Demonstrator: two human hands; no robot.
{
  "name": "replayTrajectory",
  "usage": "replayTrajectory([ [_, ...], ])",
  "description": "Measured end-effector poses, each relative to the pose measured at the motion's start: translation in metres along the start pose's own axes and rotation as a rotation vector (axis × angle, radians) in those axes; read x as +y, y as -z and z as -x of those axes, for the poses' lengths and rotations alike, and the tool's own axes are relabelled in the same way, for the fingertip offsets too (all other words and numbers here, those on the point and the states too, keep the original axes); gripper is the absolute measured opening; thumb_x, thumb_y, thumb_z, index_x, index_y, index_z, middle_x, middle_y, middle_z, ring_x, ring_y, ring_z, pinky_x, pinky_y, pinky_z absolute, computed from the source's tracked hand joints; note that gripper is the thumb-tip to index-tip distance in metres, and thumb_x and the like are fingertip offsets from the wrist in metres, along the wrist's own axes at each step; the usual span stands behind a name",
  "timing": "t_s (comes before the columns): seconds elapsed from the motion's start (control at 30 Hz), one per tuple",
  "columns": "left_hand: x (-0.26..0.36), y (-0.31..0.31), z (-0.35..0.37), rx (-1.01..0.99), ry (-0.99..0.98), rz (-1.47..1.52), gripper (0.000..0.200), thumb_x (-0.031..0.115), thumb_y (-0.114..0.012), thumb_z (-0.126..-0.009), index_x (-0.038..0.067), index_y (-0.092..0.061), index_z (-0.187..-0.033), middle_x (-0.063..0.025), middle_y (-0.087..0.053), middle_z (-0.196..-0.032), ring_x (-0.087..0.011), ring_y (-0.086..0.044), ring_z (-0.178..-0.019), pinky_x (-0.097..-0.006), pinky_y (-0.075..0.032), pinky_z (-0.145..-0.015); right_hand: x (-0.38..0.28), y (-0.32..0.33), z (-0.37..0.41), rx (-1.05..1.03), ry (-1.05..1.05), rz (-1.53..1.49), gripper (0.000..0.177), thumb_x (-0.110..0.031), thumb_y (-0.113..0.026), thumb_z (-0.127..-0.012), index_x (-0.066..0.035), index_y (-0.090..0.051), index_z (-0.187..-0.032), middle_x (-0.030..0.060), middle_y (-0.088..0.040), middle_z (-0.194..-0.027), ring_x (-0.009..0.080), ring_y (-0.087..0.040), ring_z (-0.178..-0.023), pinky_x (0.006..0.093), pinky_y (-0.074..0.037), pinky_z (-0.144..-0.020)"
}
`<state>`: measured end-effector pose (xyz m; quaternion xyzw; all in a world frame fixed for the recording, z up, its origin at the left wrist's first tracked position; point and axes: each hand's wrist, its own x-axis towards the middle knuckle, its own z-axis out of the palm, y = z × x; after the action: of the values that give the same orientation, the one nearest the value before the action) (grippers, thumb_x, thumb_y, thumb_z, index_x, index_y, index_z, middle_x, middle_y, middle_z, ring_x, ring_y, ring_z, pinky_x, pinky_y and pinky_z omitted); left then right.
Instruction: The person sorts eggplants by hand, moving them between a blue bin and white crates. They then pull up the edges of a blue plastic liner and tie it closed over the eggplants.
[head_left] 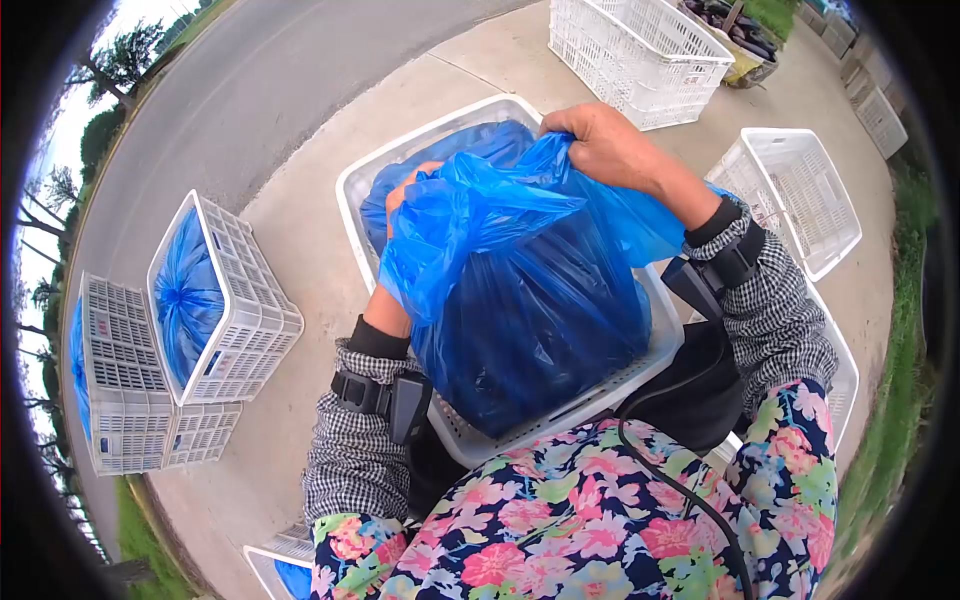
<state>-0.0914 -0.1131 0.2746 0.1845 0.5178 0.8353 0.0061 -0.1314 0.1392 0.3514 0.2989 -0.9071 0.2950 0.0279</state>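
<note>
A blue plastic bag (530,320), bulging with dark contents seen dimly through the film, sits in a white plastic crate (465,445) in front of my body. My right hand (605,148) pinches the bag's gathered edge at the upper right and pulls the film taut. On the other side, my left hand (408,196) is closed on the bunched bag mouth, its fingers mostly hidden by the plastic. Behind both hands, more blue plastic (490,140) lies in the crate's far end.
At left, a white crate (245,290) holding a tied blue bag (188,290) rests on other crates. A large white crate (640,75) stands at the top beside a sack of dark items (735,30). Another crate (790,200) is at right. Grey road (300,80) borders the concrete.
</note>
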Motion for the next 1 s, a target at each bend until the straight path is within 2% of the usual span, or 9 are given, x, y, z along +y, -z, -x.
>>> replayTrajectory([
  [0.07,0.020,-0.028,0.001,-0.006,-0.240,-0.595,0.035,0.016,-0.058,-0.091,0.000,-0.054,-0.122,-0.0066,-0.060,-0.111,-0.0135,-0.058,-0.097,-0.0268,-0.050,-0.084,-0.034,-0.005,-0.018,0.073,0.110,0.019,0.017,-0.011,-0.057,-0.076,-0.004,-0.067,-0.089,0.0198,-0.065,-0.085,0.0381,-0.062,-0.086,0.0450,-0.049,-0.075],
  [0.17,-0.007,-0.010,0.004,-0.026,-0.384,-0.613,0.037,0.015,-0.060,-0.091,0.002,-0.052,-0.124,-0.0050,-0.059,-0.114,-0.0138,-0.057,-0.100,-0.0269,-0.049,-0.086,-0.078,-0.017,-0.042,0.074,0.187,0.050,0.018,-0.012,-0.057,-0.076,-0.003,-0.066,-0.088,0.0215,-0.065,-0.085,0.0387,-0.061,-0.086,0.0454,-0.049,-0.076],
  [0.2,0.000,-0.012,0.005,-0.074,-0.156,-0.345,0.036,0.014,-0.061,-0.091,0.004,-0.053,-0.124,-0.0049,-0.060,-0.113,-0.0148,-0.058,-0.100,-0.0281,-0.051,-0.084,-0.085,-0.018,-0.043,0.046,0.200,0.066,0.018,-0.013,-0.058,-0.076,-0.002,-0.065,-0.088,0.0222,-0.065,-0.086,0.0388,-0.061,-0.087,0.0455,-0.048,-0.076],
  [0.4,0.004,-0.012,-0.002,0.047,-0.013,-0.023,0.022,0.013,-0.058,-0.092,0.006,-0.057,-0.113,-0.0062,-0.062,-0.104,-0.0166,-0.060,-0.096,-0.0324,-0.053,-0.084,-0.046,-0.019,0.005,0.226,0.357,0.031,0.025,-0.021,-0.065,-0.078,-0.006,-0.065,-0.099,0.0195,-0.065,-0.085,0.0384,-0.062,-0.082,0.0454,-0.048,-0.071],
  [0.47,0.006,-0.011,-0.005,0.040,-0.032,-0.146,0.017,0.009,-0.058,-0.091,0.005,-0.061,-0.108,-0.0062,-0.063,-0.101,-0.0173,-0.060,-0.094,-0.0314,-0.052,-0.083,-0.014,-0.021,0.030,-0.228,0.075,0.319,0.024,-0.019,-0.064,-0.079,-0.005,-0.067,-0.098,0.0181,-0.066,-0.085,0.0389,-0.062,-0.082,0.0462,-0.048,-0.073],
  [0.6,0.001,-0.011,-0.014,-0.020,-0.083,-0.116,0.025,0.002,-0.065,-0.085,0.004,-0.062,-0.110,-0.0070,-0.064,-0.104,-0.0167,-0.062,-0.093,-0.0308,-0.054,-0.081,0.026,-0.008,0.022,-0.247,-0.140,0.300,0.019,-0.014,-0.062,-0.079,-0.001,-0.068,-0.092,0.0182,-0.066,-0.086,0.0345,-0.064,-0.088,0.0432,-0.050,-0.075],
  [0.67,0.001,-0.017,-0.016,-0.002,-0.040,-0.155,0.026,0.002,-0.066,-0.084,0.004,-0.062,-0.110,-0.0066,-0.064,-0.104,-0.0170,-0.062,-0.093,-0.0306,-0.053,-0.083,0.007,-0.001,-0.006,-0.024,-0.092,-0.210,0.019,-0.010,-0.059,-0.079,0.000,-0.068,-0.093,0.0206,-0.067,-0.087,0.0342,-0.065,-0.085,0.0399,-0.051,-0.075],
  [0.9,0.016,-0.036,-0.015,0.157,0.056,-0.199,0.025,0.001,-0.068,-0.082,0.006,-0.063,-0.107,-0.0041,-0.064,-0.102,-0.0167,-0.062,-0.091,-0.0313,-0.053,-0.083,-0.082,-0.019,-0.079,0.123,0.240,-0.346,0.028,-0.016,-0.057,-0.080,0.003,-0.067,-0.098,0.0218,-0.068,-0.088,0.0295,-0.065,-0.082,0.0365,-0.051,-0.077],
  [1.0,0.021,-0.031,-0.016,0.134,0.059,-0.240,0.029,0.003,-0.067,-0.084,0.005,-0.060,-0.113,-0.0046,-0.063,-0.106,-0.0164,-0.061,-0.092,-0.0310,-0.052,-0.085,-0.049,-0.009,-0.043,0.113,0.139,-0.435,0.037,-0.024,-0.063,-0.082,0.000,-0.063,-0.110,0.0144,-0.068,-0.096,0.0210,-0.062,-0.088,0.0342,-0.050,-0.078],
])
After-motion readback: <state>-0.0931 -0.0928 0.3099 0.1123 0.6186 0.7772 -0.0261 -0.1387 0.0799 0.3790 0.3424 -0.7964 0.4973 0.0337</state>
